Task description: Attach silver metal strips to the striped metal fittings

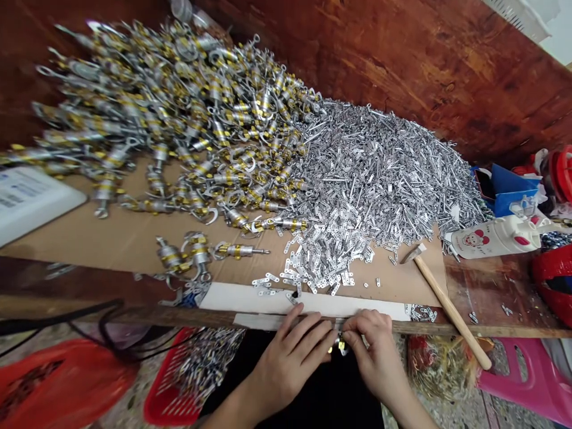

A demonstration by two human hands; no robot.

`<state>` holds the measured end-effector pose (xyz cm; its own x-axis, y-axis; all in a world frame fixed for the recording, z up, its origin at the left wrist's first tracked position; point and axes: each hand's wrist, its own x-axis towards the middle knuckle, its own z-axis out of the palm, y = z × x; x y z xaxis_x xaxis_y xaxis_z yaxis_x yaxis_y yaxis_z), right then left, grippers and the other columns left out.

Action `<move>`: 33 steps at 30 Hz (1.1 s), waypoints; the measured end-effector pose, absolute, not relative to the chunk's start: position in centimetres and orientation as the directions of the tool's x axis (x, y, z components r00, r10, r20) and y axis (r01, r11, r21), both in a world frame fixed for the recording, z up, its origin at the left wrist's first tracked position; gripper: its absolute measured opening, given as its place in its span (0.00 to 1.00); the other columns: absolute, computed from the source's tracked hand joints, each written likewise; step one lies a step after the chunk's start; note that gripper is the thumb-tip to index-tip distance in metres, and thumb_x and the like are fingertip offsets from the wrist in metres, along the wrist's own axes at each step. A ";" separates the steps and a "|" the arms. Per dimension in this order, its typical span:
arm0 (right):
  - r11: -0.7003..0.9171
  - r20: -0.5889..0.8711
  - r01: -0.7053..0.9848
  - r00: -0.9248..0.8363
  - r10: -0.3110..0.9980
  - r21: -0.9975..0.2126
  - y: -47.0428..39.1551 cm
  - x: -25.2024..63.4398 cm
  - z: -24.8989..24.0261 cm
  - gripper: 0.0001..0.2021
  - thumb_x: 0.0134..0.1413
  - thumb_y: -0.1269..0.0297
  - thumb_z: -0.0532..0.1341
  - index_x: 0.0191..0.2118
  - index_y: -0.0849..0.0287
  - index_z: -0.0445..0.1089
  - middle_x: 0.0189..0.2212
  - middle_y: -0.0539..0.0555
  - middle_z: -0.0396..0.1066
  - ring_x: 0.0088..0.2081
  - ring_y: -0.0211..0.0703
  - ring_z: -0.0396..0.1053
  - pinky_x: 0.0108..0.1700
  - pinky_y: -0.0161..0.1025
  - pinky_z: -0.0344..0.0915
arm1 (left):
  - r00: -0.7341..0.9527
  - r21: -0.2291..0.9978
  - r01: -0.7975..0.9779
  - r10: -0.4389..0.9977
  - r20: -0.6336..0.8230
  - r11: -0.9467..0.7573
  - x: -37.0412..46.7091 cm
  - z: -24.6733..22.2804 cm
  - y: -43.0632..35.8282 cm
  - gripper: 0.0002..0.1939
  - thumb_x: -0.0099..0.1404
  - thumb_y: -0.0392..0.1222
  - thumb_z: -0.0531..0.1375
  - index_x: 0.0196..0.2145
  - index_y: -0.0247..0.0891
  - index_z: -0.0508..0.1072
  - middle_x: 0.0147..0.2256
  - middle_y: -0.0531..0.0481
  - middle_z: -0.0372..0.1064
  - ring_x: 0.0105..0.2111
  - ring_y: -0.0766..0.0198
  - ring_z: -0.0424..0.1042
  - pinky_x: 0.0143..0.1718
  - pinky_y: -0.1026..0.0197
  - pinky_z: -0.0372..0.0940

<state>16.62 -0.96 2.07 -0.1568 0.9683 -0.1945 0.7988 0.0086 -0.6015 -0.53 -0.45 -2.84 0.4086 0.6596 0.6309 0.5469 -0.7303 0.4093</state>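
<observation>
At bottom centre, the right hand [374, 351] has a yellow-and-silver piece [342, 345] pinched in its grip; whether the left hand [288, 360] grasps it, I cannot tell. Yellow-banded assemblies [214, 89], apparently done, heap upper left; loose metal parts [375, 173] lie seemingly unused, right of centre.

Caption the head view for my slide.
Bare left hand and bare right hand at a small yellow-and-silver metal piece, near a heap of small silvery metal parts.
</observation>
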 end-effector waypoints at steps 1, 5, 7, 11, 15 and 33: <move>0.006 -0.185 0.816 -0.138 0.973 -0.578 -0.8 16.6 1.9 0.06 0.55 0.71 0.56 0.29 0.56 0.67 0.27 0.48 0.67 0.34 0.40 0.62 0.38 0.39 0.53 | 0.410 0.393 0.565 0.661 0.629 -0.725 -0.4 -3.1 -0.4 0.10 0.65 0.38 0.55 0.42 0.37 0.72 0.40 0.52 0.72 0.46 0.62 0.65 0.61 0.49 0.46; -0.001 -0.154 0.823 -0.105 0.982 -0.567 0.8 17.4 2.0 0.02 0.51 0.69 0.62 0.31 0.55 0.68 0.32 0.49 0.68 0.37 0.43 0.62 0.39 0.40 0.53 | 0.391 0.415 0.614 0.716 0.579 -0.671 0.2 -2.9 -0.2 0.11 0.66 0.39 0.52 0.42 0.36 0.72 0.38 0.52 0.72 0.46 0.61 0.64 0.61 0.48 0.43; 0.016 -0.119 0.798 -0.109 0.987 -0.602 2.1 18.1 2.1 0.03 0.50 0.69 0.62 0.32 0.55 0.68 0.33 0.49 0.69 0.38 0.42 0.62 0.40 0.39 0.53 | 0.391 0.435 0.629 0.746 0.539 -0.644 0.4 -2.4 -0.1 0.13 0.68 0.40 0.49 0.41 0.37 0.72 0.37 0.53 0.71 0.45 0.61 0.64 0.62 0.49 0.41; 0.120 -0.021 0.837 -0.155 0.988 -0.534 5.1 18.4 1.8 0.03 0.51 0.71 0.62 0.31 0.55 0.70 0.31 0.49 0.69 0.37 0.42 0.62 0.40 0.40 0.51 | 0.425 0.423 0.631 0.746 0.514 -0.650 0.5 -1.6 0.1 0.15 0.68 0.44 0.48 0.40 0.38 0.72 0.36 0.54 0.71 0.43 0.62 0.65 0.62 0.50 0.37; 0.210 -0.051 0.894 -0.250 0.967 -0.396 6.8 17.9 1.7 0.02 0.51 0.70 0.61 0.30 0.57 0.70 0.30 0.51 0.69 0.36 0.44 0.61 0.38 0.41 0.51 | 0.422 0.430 0.646 0.764 0.488 -0.631 0.6 -1.4 0.1 0.14 0.68 0.42 0.48 0.39 0.37 0.72 0.35 0.54 0.70 0.42 0.62 0.65 0.62 0.49 0.38; -0.011 -0.014 0.815 0.003 1.000 -0.579 -2.1 15.3 1.0 0.04 0.57 0.66 0.56 0.33 0.54 0.67 0.31 0.49 0.67 0.35 0.42 0.63 0.39 0.41 0.53 | 0.293 0.651 0.513 0.828 0.479 -0.559 0.3 -1.0 -0.5 0.06 0.65 0.34 0.54 0.36 0.37 0.71 0.31 0.54 0.72 0.42 0.62 0.69 0.54 0.51 0.60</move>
